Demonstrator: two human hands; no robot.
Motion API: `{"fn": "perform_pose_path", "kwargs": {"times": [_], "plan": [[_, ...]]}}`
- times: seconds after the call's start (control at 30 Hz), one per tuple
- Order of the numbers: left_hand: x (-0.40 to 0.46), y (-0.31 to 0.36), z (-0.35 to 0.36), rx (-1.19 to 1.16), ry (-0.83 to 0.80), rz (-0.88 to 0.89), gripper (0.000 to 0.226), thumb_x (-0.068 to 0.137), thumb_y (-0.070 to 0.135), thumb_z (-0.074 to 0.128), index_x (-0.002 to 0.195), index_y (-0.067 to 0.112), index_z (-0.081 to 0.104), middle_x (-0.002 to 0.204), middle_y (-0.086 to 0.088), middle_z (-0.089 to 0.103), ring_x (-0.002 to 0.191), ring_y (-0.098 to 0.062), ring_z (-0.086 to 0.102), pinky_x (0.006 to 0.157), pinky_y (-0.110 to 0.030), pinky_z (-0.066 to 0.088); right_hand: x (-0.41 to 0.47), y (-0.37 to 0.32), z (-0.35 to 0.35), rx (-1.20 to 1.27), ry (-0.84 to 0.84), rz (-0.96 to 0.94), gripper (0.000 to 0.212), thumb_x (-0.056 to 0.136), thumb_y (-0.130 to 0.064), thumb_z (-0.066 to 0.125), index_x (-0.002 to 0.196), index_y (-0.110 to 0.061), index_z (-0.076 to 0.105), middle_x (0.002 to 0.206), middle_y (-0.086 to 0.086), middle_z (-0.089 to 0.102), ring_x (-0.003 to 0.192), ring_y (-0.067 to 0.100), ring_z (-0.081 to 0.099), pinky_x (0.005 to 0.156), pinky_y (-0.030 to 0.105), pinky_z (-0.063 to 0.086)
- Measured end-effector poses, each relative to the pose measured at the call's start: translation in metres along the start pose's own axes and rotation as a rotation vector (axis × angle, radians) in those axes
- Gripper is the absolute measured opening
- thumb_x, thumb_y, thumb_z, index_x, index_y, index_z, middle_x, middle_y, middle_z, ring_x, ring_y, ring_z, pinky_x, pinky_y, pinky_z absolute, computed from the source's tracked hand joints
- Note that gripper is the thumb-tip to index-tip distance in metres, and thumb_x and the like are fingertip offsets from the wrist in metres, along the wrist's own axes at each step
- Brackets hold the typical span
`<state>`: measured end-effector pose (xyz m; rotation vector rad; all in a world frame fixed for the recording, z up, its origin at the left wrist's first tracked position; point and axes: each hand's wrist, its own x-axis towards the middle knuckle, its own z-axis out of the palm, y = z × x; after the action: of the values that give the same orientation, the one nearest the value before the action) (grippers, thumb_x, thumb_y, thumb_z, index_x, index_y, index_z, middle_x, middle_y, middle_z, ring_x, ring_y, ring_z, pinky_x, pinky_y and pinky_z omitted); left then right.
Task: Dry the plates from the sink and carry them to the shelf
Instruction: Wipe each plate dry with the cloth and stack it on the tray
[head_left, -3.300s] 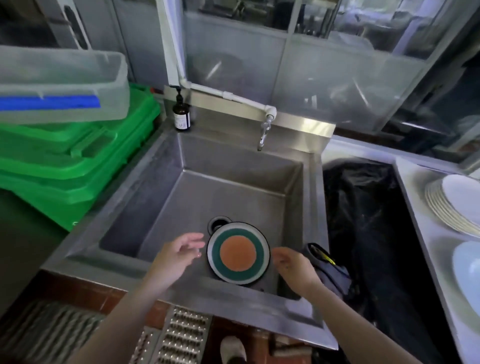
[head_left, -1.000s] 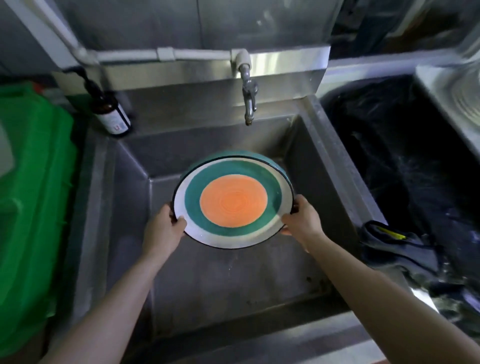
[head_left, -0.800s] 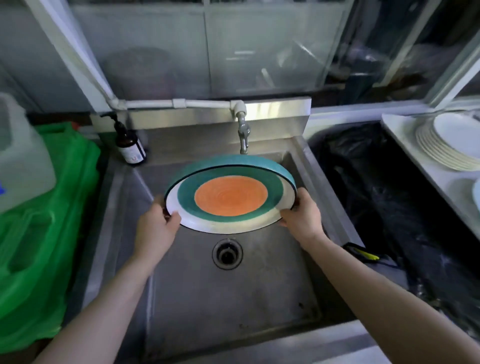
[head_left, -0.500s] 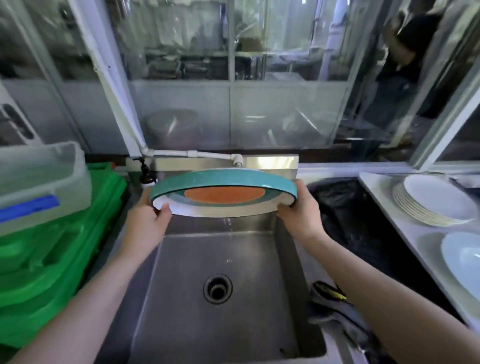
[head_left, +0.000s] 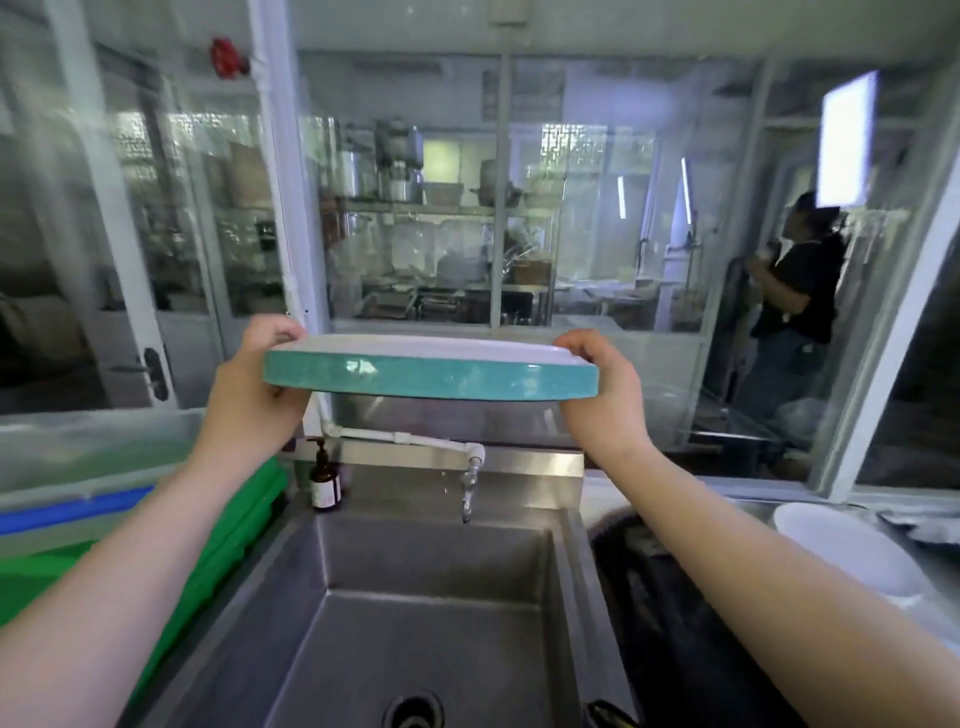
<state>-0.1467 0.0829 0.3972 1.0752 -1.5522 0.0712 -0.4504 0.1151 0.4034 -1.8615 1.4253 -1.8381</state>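
Plate lifted, not yet dried

The left hand and right hand grip opposite edges of the plate, level at mid-frame above the sink; by my reading, drying and the shelf trip remain.

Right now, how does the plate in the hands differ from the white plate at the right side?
The teal-rimmed plate is held in the air above the sink, gripped by the left hand and the right hand; the white plate rests on the counter, untouched. The held plate is seen edge-on with a teal outer wall; the white plate shows its plain top face. Both are round.
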Motion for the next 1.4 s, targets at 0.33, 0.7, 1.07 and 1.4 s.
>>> {"fn": "perform_pose_path", "kwargs": {"times": [0.33,0.7,1.07,1.4], "plan": [[0.014,0.028,-0.043,-0.091,-0.096,0.279,0.052,0.071,-0.01,0.074,0.113,0.016,0.057,0.105,0.04,0.056,0.097,0.017,0.054,0.083,-0.003,0.042,0.016,-0.057,-0.007,0.784,0.082,0.271,0.016,0.088,-0.006,0.045,0.083,-0.005,0.06,0.076,0.005,0.058,0.063,0.013,0.058,0.054,0.02,0.049],[-0.001,0.016,-0.102,-0.137,-0.139,0.275,0.069,0.075,-0.008,0.074,0.117,0.043,0.052,0.116,0.039,0.054,0.105,0.017,0.051,0.087,0.0,0.039,-0.016,-0.086,0.032,0.791,0.147,0.265,0.019,0.089,-0.002,0.043,0.089,-0.001,0.062,0.07,0.001,0.063,0.059,0.009,0.06,0.053,0.018,0.05],[-0.02,-0.003,-0.127,-0.289,-0.167,0.086,0.064,0.074,-0.012,0.073,0.123,0.024,0.055,0.119,0.007,0.062,0.114,-0.015,0.057,0.098,-0.027,0.042,-0.057,-0.119,0.043,0.637,0.156,0.293,0.016,0.083,-0.005,0.05,0.074,-0.012,0.061,0.08,0.005,0.061,0.075,0.021,0.057,0.067,0.031,0.05],[-0.028,-0.004,-0.123,-0.337,-0.192,0.073,0.069,0.075,-0.017,0.065,0.113,0.041,0.059,0.112,0.016,0.064,0.11,-0.02,0.058,0.097,-0.052,0.047,-0.069,-0.132,0.029,0.756,0.18,0.392,0.018,0.083,-0.012,0.05,0.069,-0.013,0.061,0.066,0.001,0.065,0.062,0.019,0.061,0.056,0.025,0.052]]}}
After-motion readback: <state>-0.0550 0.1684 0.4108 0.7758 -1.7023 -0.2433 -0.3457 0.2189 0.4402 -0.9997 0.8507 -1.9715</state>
